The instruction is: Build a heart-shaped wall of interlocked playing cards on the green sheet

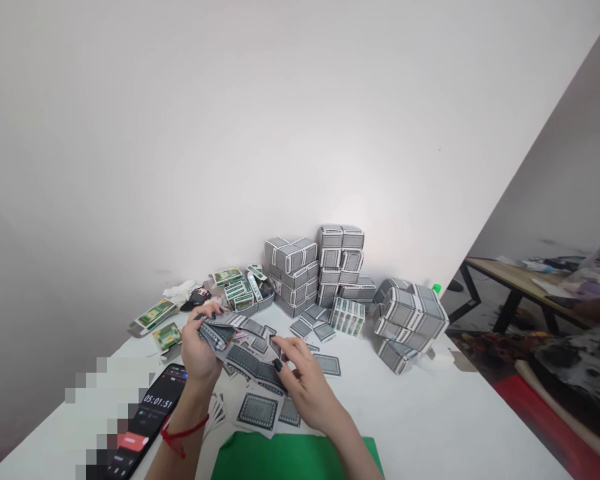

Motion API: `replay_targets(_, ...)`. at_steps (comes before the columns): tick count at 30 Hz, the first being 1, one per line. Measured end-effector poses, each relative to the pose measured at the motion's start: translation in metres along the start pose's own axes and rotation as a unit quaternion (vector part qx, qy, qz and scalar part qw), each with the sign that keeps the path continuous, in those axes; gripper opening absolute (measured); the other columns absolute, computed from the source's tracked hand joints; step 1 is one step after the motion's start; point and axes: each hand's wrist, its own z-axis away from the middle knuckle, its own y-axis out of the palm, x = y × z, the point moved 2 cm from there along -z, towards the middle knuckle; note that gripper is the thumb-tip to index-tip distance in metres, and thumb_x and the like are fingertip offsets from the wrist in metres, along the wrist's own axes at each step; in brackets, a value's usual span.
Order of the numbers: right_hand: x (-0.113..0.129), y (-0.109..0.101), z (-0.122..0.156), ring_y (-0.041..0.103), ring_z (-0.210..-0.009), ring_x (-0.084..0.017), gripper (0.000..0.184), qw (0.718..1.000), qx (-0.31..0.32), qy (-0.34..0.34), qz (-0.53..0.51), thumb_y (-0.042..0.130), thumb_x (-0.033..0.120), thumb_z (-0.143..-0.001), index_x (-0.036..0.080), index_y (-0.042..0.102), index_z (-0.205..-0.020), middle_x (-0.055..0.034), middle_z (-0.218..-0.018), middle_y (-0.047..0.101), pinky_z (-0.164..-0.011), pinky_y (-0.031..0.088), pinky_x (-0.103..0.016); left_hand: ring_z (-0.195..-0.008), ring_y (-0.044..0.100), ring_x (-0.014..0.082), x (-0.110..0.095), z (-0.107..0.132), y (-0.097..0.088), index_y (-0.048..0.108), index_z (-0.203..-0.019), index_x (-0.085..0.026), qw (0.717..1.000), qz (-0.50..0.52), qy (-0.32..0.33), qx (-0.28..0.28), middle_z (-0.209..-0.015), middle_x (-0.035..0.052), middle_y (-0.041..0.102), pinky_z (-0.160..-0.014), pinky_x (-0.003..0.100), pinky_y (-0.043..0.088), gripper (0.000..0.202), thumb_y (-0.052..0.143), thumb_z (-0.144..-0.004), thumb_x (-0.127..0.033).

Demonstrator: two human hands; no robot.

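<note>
My left hand [200,350] is closed around a bundle of folded grey-backed playing cards [215,333]. From it a strip of playing cards [249,362] stretches across to my right hand [303,380], whose thumb and fingers pinch the strip's right end. How the cards are joined is too blurred to tell. Below the strip a loose playing card [257,410] lies back up on the white table, with another card [290,415] partly under it. White card edges fan out [217,410] beside my left wrist, which wears a red cord.
Behind my hands stand stacked blocks of folded cards [295,277], a taller card stack [341,257], and more blocks [413,320] at right. Green-and-white card boxes [237,290] lie at back left. A phone [150,413] lies left; a green cloth [285,460] is in front.
</note>
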Motion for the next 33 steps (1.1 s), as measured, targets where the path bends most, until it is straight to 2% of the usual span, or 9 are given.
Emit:
replay_targets(8, 0.0017, 0.0001, 0.0000, 0.051, -0.094, -0.017, 0.041, 1.000, 0.000, 0.002, 0.002, 0.039, 0.029, -0.090, 0.031, 0.043, -0.130, -0.0073, -0.115, 0.045, -0.069, 0.047, -0.025, -0.071, 0.046, 0.0138, 0.0021, -0.0017, -0.0015, 0.045, -0.054, -0.018, 1.000, 0.003, -0.025, -0.006, -0.066, -0.0006, 0.047, -0.075, 0.024, 0.039, 0.011, 0.046, -0.064, -0.024)
replay_targets(14, -0.0007, 0.0014, 0.0004, 0.049, -0.102, -0.018, 0.042, 1.000, -0.004, 0.003, 0.001, 0.044, 0.024, -0.087, 0.029, 0.046, -0.128, -0.0069, -0.119, 0.044, -0.079, 0.047, -0.027, -0.074, 0.050, 0.0125, 0.0019, -0.0007, 0.0004, 0.046, -0.057, -0.019, 0.997, 0.021, -0.043, -0.061, -0.067, -0.0020, 0.051, -0.076, 0.021, 0.040, 0.007, 0.046, -0.063, -0.024)
replay_targets(21, -0.0025, 0.0014, 0.0008, 0.047, -0.106, -0.017, 0.043, 1.000, 0.000, 0.003, 0.011, 0.045, 0.020, -0.084, 0.030, 0.046, -0.126, -0.0058, -0.121, 0.042, -0.085, 0.046, -0.028, -0.076, 0.053, 0.0131, 0.0050, 0.0008, 0.0001, 0.048, -0.060, -0.019, 0.995, 0.018, -0.046, -0.088, -0.071, -0.0025, 0.054, -0.075, 0.022, 0.041, 0.006, 0.045, -0.062, -0.024)
replay_targets(33, -0.0024, -0.0010, 0.0004, 0.046, -0.110, -0.017, 0.042, 1.000, 0.001, -0.001, 0.024, 0.046, 0.020, -0.084, 0.029, 0.047, -0.125, -0.0059, -0.123, 0.043, -0.090, 0.043, -0.030, -0.080, 0.054, 0.0152, 0.0068, 0.0022, 0.0015, 0.047, -0.061, -0.019, 0.998, -0.009, -0.033, -0.060, -0.073, -0.0016, 0.052, -0.079, 0.026, 0.041, 0.008, 0.043, -0.066, -0.023)
